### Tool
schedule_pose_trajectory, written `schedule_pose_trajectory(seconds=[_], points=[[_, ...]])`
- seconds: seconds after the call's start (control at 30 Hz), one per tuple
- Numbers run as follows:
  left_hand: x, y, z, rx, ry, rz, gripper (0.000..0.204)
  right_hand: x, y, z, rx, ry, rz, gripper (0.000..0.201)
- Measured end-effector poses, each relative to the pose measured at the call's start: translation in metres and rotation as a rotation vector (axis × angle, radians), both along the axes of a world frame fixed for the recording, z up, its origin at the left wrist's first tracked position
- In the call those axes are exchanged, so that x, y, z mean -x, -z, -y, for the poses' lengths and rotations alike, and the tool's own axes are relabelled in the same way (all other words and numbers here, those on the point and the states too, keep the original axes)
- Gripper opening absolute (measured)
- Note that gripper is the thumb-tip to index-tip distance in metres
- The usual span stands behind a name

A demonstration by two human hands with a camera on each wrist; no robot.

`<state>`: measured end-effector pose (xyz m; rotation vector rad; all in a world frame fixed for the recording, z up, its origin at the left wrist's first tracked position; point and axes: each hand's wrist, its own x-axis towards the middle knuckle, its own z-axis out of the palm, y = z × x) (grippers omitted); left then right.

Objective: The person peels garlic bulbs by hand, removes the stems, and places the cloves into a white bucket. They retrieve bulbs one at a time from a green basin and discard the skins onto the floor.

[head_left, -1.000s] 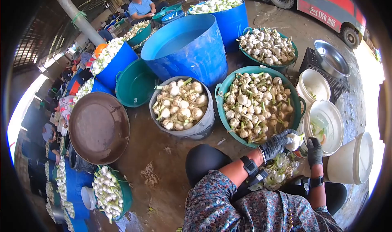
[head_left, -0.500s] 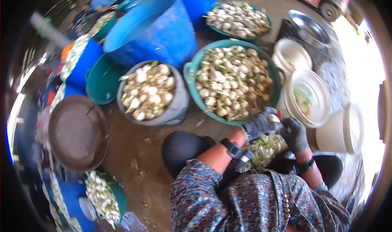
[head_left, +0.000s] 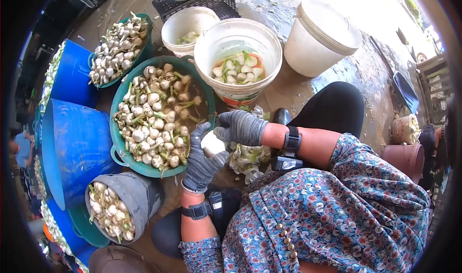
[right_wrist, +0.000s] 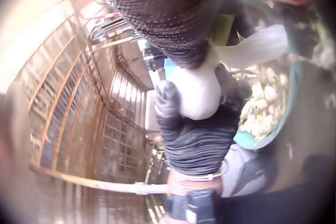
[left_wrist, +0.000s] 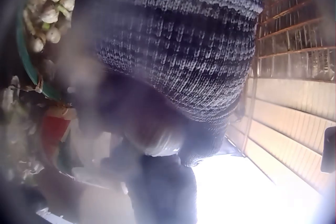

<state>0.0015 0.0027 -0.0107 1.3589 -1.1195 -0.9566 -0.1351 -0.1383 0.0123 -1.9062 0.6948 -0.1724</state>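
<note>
Both hands wear grey knitted gloves. My left hand [head_left: 201, 163] grips a white garlic bulb [head_left: 211, 144], with the thumb lying along its near side. At the bulb's stem end, my right hand [head_left: 242, 127] has its fingers curled in. In the right wrist view the bulb [right_wrist: 198, 94] sits in the left palm, and a loose strip of pale skin [right_wrist: 257, 48] flares out beside the right hand. The left wrist view shows only the lower part of the bulb [left_wrist: 157, 142] beneath the glove. Below the hands lies a heap of garlic peelings [head_left: 249, 158].
A green tub [head_left: 115, 128] of unpeeled garlic in murky water stands left of the hands. Beyond them, a white bucket [head_left: 204, 56] holds peeled bulbs in water. A lidded white bucket [head_left: 313, 42] stands farther right. A grey bucket [head_left: 144, 201] of garlic is at lower left.
The head view has swung to the right. My right hand has come from beside the white bucket to the bulb, which the left hand has kept holding.
</note>
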Motion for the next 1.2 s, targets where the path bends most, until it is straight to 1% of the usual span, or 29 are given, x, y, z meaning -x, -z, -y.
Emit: schedule_pose_trajectory(seconds=[0.03,0.1,0.13,0.2,0.23,0.27,0.33,0.4,0.47,0.5,0.53,0.6,0.63,0.67,0.73,0.77,0.8,0.83,0.87,0.9,0.93,0.97,1.0,1.03,1.07,1.1,1.13,1.17,1.2], points=[[0.000,0.000,0.002,0.001,0.004,0.001,0.072,0.000,0.001,0.001,0.056,0.001,0.038,0.022],[-0.002,-0.004,0.003,-0.101,-0.038,-0.064,0.069,0.000,0.006,0.003,0.159,-0.029,0.130,0.027],[-0.002,-0.006,0.004,-0.103,-0.043,-0.062,0.069,0.000,0.009,0.005,0.157,-0.033,0.133,0.027],[0.002,-0.014,0.010,-0.203,-0.056,-0.056,0.066,0.001,0.014,0.008,0.120,-0.139,0.218,0.028],[0.007,-0.021,0.010,-0.147,-0.045,0.031,0.066,0.001,0.017,0.010,0.084,-0.117,0.142,0.027],[0.009,-0.022,0.012,-0.150,-0.039,0.030,0.066,-0.001,0.021,0.012,0.082,-0.111,0.141,0.027],[0.013,-0.022,0.015,-0.018,-0.037,0.315,0.065,-0.004,0.029,0.011,-0.219,0.082,0.161,0.026],[0.011,-0.015,0.019,0.030,-0.047,0.373,0.066,-0.002,0.015,0.012,-0.179,0.105,0.150,0.023],[0.007,-0.006,0.023,-0.036,-0.114,-0.040,0.067,0.002,0.003,0.009,0.282,0.065,0.350,0.020],[0.002,-0.003,0.027,-0.252,-0.164,-0.331,0.059,0.000,0.011,0.010,0.416,0.009,0.491,0.019],[0.002,-0.001,0.026,-0.254,-0.162,-0.331,0.059,-0.002,0.017,0.010,0.415,0.011,0.490,0.019],[0.004,-0.007,0.025,-0.091,-0.177,0.129,0.052,-0.007,0.020,0.007,-0.002,0.226,0.343,0.018],[0.006,-0.009,0.025,-0.167,-0.209,0.173,0.052,-0.007,0.022,0.012,-0.191,0.339,0.303,0.019],[0.009,-0.013,0.026,-0.169,-0.202,0.173,0.052,-0.011,0.043,0.021,-0.355,0.422,0.234,0.020],[0.011,-0.023,0.028,-0.021,-0.161,0.139,0.052,-0.008,0.032,0.033,-0.345,0.350,0.055,0.019],[0.010,-0.023,0.027,-0.009,-0.146,0.106,0.051,-0.005,0.032,0.032,-0.347,0.349,0.062,0.019],[0.008,-0.020,0.026,-0.009,-0.149,0.114,0.051,-0.001,0.032,0.030,-0.141,0.286,0.053,0.019],[0.005,-0.017,0.025,-0.022,-0.171,-0.025,0.047,0.003,0.032,0.027,0.064,0.222,0.044,0.018],[0.003,-0.012,0.024,-0.034,-0.192,-0.165,0.044,0.004,0.034,0.026,0.064,0.217,0.051,0.018],[-0.001,-0.007,0.023,0.014,-0.183,-0.220,0.042,0.004,0.037,0.024,0.173,0.090,-0.063,0.019],[-0.004,-0.003,0.021,0.015,-0.184,-0.213,0.042,0.006,0.042,0.023,0.282,-0.035,-0.178,0.019],[-0.007,0.002,0.018,0.038,-0.254,-0.285,0.042,0.010,0.052,0.023,0.350,-0.203,-0.326,0.022],[-0.011,0.007,0.016,0.058,-0.323,-0.358,0.044,0.013,0.057,0.024,0.352,-0.200,-0.323,0.022],[-0.020,0.014,0.016,0.062,-0.403,-0.308,0.043,0.016,0.062,0.024,0.301,-0.326,-0.438,0.024],[-0.025,0.012,0.015,0.135,-0.448,-0.470,0.043,0.016,0.060,0.024,0.253,-0.457,-0.552,0.026],[-0.027,0.012,0.015,0.135,-0.442,-0.376,0.043,0.016,0.053,0.024,0.218,-0.446,-0.501,0.038],[-0.030,0.012,0.016,0.133,-0.438,-0.282,0.043,0.013,0.054,0.025,0.225,-0.458,-0.497,0.038],[-0.024,0.003,0.017,0.084,-0.434,-0.148,0.042,0.010,0.058,0.028,-0.020,-0.312,-0.316,0.045],[-0.013,-0.008,0.020,0.033,-0.425,-0.018,0.041,0.005,0.043,0.029,-0.264,-0.159,-0.136,0.052]])
